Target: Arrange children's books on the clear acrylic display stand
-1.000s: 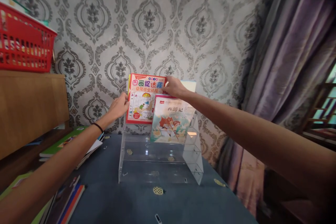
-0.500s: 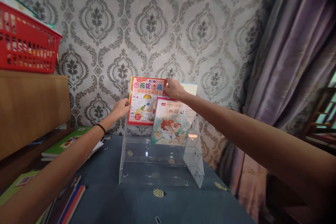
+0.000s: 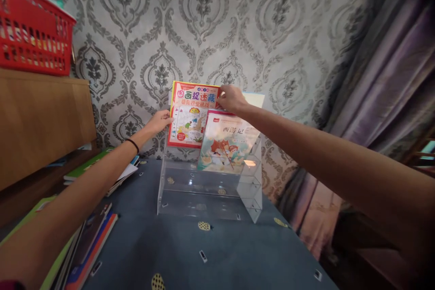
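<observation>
A clear acrylic book stand (image 3: pixel 204 208) is on the dark blue tablecloth. In its top tier leans a red-bordered children's picture book (image 3: pixel 188 122). My left hand (image 3: pixel 159 122) holds this book by its left edge, thumb toward the front. At its top right corner, my right hand (image 3: pixel 233 99) pinches the cover, fingers bent over the upper edge. A pale storybook with a fox-coloured illustration (image 3: pixel 224 145) stands one tier lower, covering the picture book's lower right part. Behind my right hand shows the corner of a pale yellow book (image 3: pixel 255 99).
Several books (image 3: pixel 91 249) lie stacked at the table's left, partly under my left forearm, with a green book (image 3: pixel 86 167) farther back. A red plastic basket (image 3: pixel 37 22) sits on a wooden cabinet (image 3: pixel 44 122) at left. Purple curtains (image 3: pixel 367 113) hang at right, patterned wallpaper behind.
My view has tilted down slightly, so the stand, books and hands appear higher or shifted. Both hands keep their hold on the red-bordered picture book, which stays in nearly the same place on the stand.
</observation>
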`<state>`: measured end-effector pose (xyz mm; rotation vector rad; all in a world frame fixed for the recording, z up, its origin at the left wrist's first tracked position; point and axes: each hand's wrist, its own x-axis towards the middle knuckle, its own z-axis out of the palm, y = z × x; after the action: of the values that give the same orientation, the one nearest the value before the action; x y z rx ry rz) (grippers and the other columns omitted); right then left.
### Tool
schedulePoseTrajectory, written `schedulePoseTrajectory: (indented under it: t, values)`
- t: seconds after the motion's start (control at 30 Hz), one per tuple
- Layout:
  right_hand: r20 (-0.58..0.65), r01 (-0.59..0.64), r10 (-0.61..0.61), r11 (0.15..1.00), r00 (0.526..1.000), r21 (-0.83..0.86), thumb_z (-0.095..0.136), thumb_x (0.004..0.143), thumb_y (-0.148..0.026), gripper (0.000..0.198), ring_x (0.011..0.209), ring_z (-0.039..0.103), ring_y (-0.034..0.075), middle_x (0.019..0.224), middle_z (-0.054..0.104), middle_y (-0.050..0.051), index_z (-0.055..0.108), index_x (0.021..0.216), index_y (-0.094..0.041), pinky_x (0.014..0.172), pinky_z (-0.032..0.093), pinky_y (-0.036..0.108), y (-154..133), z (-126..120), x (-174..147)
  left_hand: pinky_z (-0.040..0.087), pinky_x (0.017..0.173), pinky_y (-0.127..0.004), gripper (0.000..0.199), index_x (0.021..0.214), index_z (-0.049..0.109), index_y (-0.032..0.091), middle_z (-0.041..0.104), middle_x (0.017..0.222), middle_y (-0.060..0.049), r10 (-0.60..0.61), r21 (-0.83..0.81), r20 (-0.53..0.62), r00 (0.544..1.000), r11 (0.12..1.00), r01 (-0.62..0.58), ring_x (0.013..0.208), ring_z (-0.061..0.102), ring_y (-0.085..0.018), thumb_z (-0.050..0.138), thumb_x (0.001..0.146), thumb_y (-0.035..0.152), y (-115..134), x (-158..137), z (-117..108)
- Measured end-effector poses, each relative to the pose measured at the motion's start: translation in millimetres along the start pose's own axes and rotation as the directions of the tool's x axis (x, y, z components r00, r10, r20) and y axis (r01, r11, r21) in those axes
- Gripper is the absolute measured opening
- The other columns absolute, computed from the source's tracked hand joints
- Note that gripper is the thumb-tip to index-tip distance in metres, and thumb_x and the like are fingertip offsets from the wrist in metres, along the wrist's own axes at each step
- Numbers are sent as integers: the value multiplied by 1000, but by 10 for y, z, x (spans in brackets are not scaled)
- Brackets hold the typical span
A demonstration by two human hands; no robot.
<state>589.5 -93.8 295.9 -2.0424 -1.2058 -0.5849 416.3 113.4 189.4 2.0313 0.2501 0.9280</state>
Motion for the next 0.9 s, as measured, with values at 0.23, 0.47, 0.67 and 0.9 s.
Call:
schedulePoseTrajectory:
  t: [0.23,0.47,0.67,0.9]
  values:
    - [95,-90,69,968,993,233,61,92,-13,19,80,76,23,86,75,7,64,111,-18,77,65,39,-51,0,-84,44,57,-25,21,88,66,15,72,79,-3,32,-35,40,999,999,-30,71,63,-19,69,76,32,-20,29,24]
    - [117,-59,39,983,992,174,59,90,-11,26,80,75,24,83,74,7,65,115,-18,76,66,41,-40,-33,-63,49,64,-29,34,99,71,13,76,90,-8,60,-38,91,994,998,-57,86,68,-26,72,75,37,-11,18,-19]
    - [74,-16,18,999,997,-30,71,82,-19,38,94,71,30,100,74,13,67,120,-16,77,62,42,55,-78,3,41,51,-24,39,100,70,12,77,91,-10,47,-36,96,994,998,-43,75,67,-22,71,72,39,-60,43,-33]
    - [127,35,-26,997,992,-67,71,83,-25,39,89,71,29,94,74,13,67,120,-16,73,60,40,29,-92,24,39,48,-23,42,92,69,12,75,83,-8,51,-17,111,993,999,-49,69,64,-21,75,67,46,-21,26,-66]
